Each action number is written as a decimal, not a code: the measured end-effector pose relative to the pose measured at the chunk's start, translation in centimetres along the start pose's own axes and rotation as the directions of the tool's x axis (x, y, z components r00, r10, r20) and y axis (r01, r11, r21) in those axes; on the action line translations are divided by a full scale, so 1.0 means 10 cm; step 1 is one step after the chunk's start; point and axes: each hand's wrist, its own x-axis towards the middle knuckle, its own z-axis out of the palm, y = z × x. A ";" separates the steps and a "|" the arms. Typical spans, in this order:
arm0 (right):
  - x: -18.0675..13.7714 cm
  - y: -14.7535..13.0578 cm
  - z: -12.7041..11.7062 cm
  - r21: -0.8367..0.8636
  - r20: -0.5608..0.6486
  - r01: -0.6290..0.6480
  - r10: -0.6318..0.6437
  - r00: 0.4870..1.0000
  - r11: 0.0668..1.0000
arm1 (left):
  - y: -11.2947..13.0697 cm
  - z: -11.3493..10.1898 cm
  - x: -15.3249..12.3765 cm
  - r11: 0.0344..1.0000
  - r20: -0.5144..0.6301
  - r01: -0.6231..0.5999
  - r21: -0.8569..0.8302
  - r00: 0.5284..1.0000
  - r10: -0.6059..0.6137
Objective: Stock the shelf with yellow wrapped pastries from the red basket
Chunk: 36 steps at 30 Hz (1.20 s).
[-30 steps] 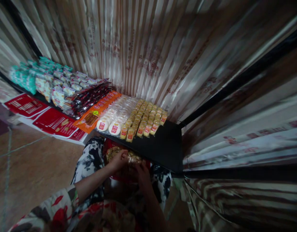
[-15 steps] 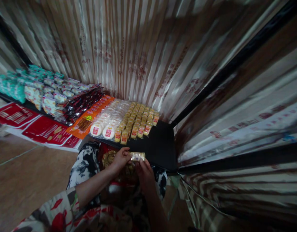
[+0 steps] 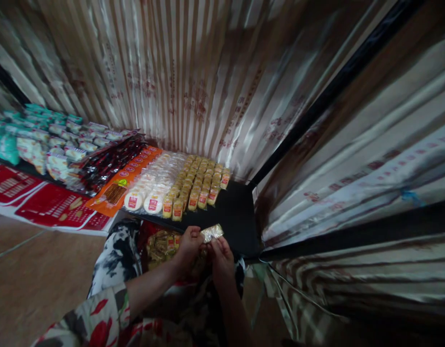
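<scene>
Indoor corner, home or shop unclear: curtain [image 3: 193,62], tiled floor [image 3: 45,274]

The person wears a loose sleeve [image 3: 102,313], toward the lower left of the left hand [image 3: 189,246], pale with red petal-like shapes and patches of dark grey and muted green. It ends near the elbow, its opening wide around the bare forearm. Below the left hand and right hand [image 3: 222,262], the front of the top [image 3: 160,328] carries more red print, mostly lost in shadow. The trousers [image 3: 115,255], left of the hands, are white with irregular black blotches.
</scene>
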 end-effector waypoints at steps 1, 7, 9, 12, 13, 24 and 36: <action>0.01 -0.02 0.00 0.008 0.000 -0.006 0.006 1.000 1.000 | 0.00 0.03 0.01 1.000 0.007 0.002 0.012 1.000 -0.002; 0.13 -0.16 -0.07 -0.003 -0.028 0.000 0.000 1.000 1.000 | 0.12 0.20 0.06 0.992 0.063 -0.009 0.129 0.998 0.000; 0.20 -0.20 -0.14 -0.050 -0.070 0.050 -0.053 0.996 0.998 | 0.19 0.23 0.09 0.977 0.100 -0.035 0.209 0.995 0.014; 0.29 -0.24 -0.25 -0.153 -0.087 0.097 -0.111 0.990 0.984 | 0.27 0.26 0.14 0.944 0.190 -0.121 0.308 0.980 0.064; 0.32 -0.25 -0.28 -0.178 -0.072 0.104 -0.118 0.990 0.979 | 0.30 0.27 0.16 0.936 0.208 -0.155 0.315 0.974 0.091; 0.42 -0.20 -0.40 -0.256 0.015 0.347 -0.356 0.935 0.902 | 0.38 0.47 0.28 0.999 0.174 0.033 -0.002 0.984 -0.032; 0.47 -0.29 -0.48 -0.145 0.030 0.349 -0.348 0.937 0.926 | 0.29 0.62 0.40 0.997 0.220 0.080 -0.020 0.973 -0.073</action>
